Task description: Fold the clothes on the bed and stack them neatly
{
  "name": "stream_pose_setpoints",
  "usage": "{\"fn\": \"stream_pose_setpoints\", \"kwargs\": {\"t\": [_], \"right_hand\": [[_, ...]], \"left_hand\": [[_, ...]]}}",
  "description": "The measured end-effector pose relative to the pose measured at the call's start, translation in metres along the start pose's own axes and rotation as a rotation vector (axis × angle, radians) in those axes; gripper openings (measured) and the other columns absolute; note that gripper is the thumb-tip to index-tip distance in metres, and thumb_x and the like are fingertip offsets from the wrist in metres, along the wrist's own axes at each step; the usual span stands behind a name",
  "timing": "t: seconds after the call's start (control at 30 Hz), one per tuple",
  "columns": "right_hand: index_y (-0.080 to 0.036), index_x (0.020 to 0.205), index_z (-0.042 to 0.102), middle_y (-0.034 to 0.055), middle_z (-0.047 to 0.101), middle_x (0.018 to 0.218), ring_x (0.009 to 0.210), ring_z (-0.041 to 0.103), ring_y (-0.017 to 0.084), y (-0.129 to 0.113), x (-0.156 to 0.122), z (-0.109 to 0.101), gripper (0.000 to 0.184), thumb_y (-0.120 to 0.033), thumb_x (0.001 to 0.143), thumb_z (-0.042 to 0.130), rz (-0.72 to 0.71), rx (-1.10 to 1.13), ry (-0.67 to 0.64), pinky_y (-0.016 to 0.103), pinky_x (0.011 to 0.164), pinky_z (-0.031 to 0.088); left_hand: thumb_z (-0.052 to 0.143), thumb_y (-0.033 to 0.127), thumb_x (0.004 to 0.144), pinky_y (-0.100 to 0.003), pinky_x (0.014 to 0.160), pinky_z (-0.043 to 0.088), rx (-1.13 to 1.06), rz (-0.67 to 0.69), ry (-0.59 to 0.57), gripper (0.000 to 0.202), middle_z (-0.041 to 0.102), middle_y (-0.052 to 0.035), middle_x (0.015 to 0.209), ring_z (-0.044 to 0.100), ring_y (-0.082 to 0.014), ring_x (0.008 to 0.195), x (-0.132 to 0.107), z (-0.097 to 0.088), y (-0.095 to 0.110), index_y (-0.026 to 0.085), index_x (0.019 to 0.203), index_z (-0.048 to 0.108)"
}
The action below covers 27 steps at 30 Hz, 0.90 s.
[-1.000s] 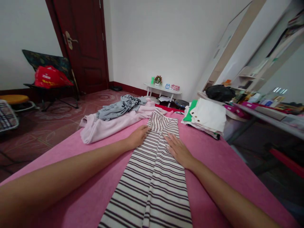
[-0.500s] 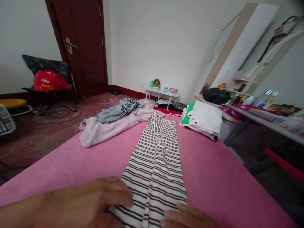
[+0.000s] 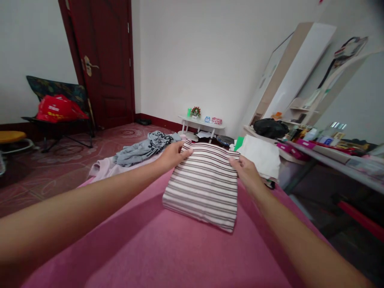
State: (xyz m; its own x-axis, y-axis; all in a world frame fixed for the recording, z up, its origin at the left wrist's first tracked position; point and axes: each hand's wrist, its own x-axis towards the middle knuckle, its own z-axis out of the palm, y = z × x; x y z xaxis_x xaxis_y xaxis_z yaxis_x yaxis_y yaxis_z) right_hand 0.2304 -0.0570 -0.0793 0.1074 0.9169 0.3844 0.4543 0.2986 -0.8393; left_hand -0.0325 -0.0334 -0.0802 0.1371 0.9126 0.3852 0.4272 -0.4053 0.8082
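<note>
A white garment with dark stripes (image 3: 204,184) lies folded in half on the pink bed cover (image 3: 168,248). My left hand (image 3: 172,155) pinches its far left corner. My right hand (image 3: 244,171) grips its far right corner. Both arms reach forward over the bed. The fold lies nearest me and the held edge is lifted a little above the bed.
A grey printed top (image 3: 144,146) lies on a pale pink garment (image 3: 105,168) at the far left of the bed. A stack of folded white and green clothes (image 3: 261,158) sits at the far right. A cluttered desk (image 3: 333,150) stands on the right, a small white table (image 3: 201,122) beyond.
The striped garment lay flat at full length. Both hands took its near end and carried it to the far end, folding it in half.
</note>
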Motion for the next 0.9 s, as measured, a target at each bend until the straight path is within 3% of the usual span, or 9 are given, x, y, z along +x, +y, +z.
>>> {"fn": "stream_pose_setpoints", "kwargs": {"t": [0.07, 0.13, 0.2, 0.27, 0.37, 0.47, 0.63, 0.73, 0.9], "right_hand": [[-0.015, 0.095, 0.061, 0.0103, 0.069, 0.09, 0.09, 0.064, 0.023, 0.031, 0.025, 0.011, 0.032, -0.043, 0.083, 0.049, 0.194, -0.019, 0.076, 0.034, 0.076, 0.051], [-0.011, 0.099, 0.058, 0.017, 0.067, 0.098, 0.098, 0.062, 0.029, 0.067, 0.021, 0.016, 0.036, -0.041, 0.079, 0.054, 0.252, -0.042, 0.098, 0.041, 0.082, 0.05], [-0.013, 0.105, 0.055, 0.0172, 0.064, 0.108, 0.103, 0.061, 0.029, 0.096, -0.004, 0.015, 0.043, -0.042, 0.074, 0.059, 0.227, -0.014, 0.082, 0.043, 0.09, 0.047], [-0.016, 0.114, 0.051, 0.0156, 0.061, 0.115, 0.105, 0.06, 0.027, 0.108, -0.038, 0.009, 0.049, -0.046, 0.076, 0.058, 0.167, 0.038, 0.0, 0.041, 0.093, 0.047], [-0.022, 0.127, 0.044, 0.0113, 0.055, 0.126, 0.114, 0.055, 0.025, 0.094, -0.08, -0.001, 0.058, -0.041, 0.075, 0.063, 0.01, -0.056, -0.213, 0.041, 0.098, 0.044], [-0.028, 0.124, 0.053, 0.0064, 0.05, 0.131, 0.121, 0.047, 0.025, 0.071, -0.096, 0.004, 0.054, -0.025, 0.072, 0.067, -0.194, -0.313, -0.369, 0.041, 0.103, 0.037], [-0.021, 0.094, 0.066, 0.0064, 0.06, 0.1, 0.098, 0.055, 0.02, 0.049, -0.075, 0.023, 0.034, -0.002, 0.072, 0.046, -0.308, -0.444, -0.418, 0.033, 0.086, 0.044], [-0.019, 0.082, 0.066, 0.0039, 0.062, 0.088, 0.086, 0.057, 0.018, 0.028, -0.08, 0.011, 0.023, -0.005, 0.074, 0.049, -0.285, -0.396, -0.544, 0.028, 0.079, 0.043], [-0.023, 0.073, 0.069, -0.0019, 0.065, 0.074, 0.072, 0.058, 0.013, -0.022, -0.144, -0.03, 0.008, -0.022, 0.076, 0.063, -0.102, -0.298, -1.072, 0.021, 0.064, 0.04]], "left_hand": [[0.055, 0.04, 0.084, -0.036, 0.089, 0.046, 0.139, -0.18, 0.144, 0.053, 0.061, -0.0171, 0.117, 0.059, -0.0256, 0.104, 0.034, 0.017, -0.026, 0.007, 0.126, 0.05], [0.052, 0.04, 0.087, -0.04, 0.1, 0.038, 0.267, -0.218, 0.159, 0.06, 0.049, -0.0233, 0.133, 0.05, -0.0289, 0.118, 0.034, 0.028, -0.054, 0.004, 0.133, 0.041], [0.048, 0.047, 0.088, -0.042, 0.105, 0.034, 0.339, -0.115, 0.085, 0.063, 0.046, -0.0225, 0.135, 0.044, -0.0303, 0.125, 0.007, 0.033, -0.072, 0.005, 0.135, 0.04], [0.042, 0.052, 0.09, -0.043, 0.105, 0.034, 0.37, 0.031, -0.008, 0.059, 0.049, -0.0162, 0.131, 0.045, -0.028, 0.124, -0.035, 0.03, -0.074, 0.014, 0.135, 0.042], [0.051, 0.054, 0.086, -0.043, 0.104, 0.035, 0.445, 0.322, -0.2, 0.054, 0.047, -0.0107, 0.133, 0.043, -0.0275, 0.123, -0.089, 0.019, -0.054, 0.024, 0.131, 0.046], [0.056, 0.04, 0.086, -0.041, 0.099, 0.038, 0.536, 0.472, -0.37, 0.043, 0.054, -0.009, 0.124, 0.049, -0.0252, 0.113, -0.108, 0.02, -0.032, 0.025, 0.126, 0.05], [0.045, 0.015, 0.087, -0.03, 0.079, 0.045, 0.684, 0.432, -0.437, 0.023, 0.061, -0.0069, 0.095, 0.057, -0.0199, 0.088, -0.086, 0.039, -0.021, 0.019, 0.102, 0.062], [0.051, 0.006, 0.075, -0.026, 0.072, 0.044, 0.599, 0.429, -0.519, 0.023, 0.063, -0.0044, 0.089, 0.058, -0.0184, 0.082, -0.091, 0.03, -0.005, 0.019, 0.09, 0.063], [0.061, 0.004, 0.07, -0.018, 0.057, 0.042, 0.162, 0.43, -1.016, 0.021, 0.066, 0.004, 0.073, 0.057, -0.0107, 0.062, -0.155, -0.009, 0.039, 0.023, 0.079, 0.064]]}}
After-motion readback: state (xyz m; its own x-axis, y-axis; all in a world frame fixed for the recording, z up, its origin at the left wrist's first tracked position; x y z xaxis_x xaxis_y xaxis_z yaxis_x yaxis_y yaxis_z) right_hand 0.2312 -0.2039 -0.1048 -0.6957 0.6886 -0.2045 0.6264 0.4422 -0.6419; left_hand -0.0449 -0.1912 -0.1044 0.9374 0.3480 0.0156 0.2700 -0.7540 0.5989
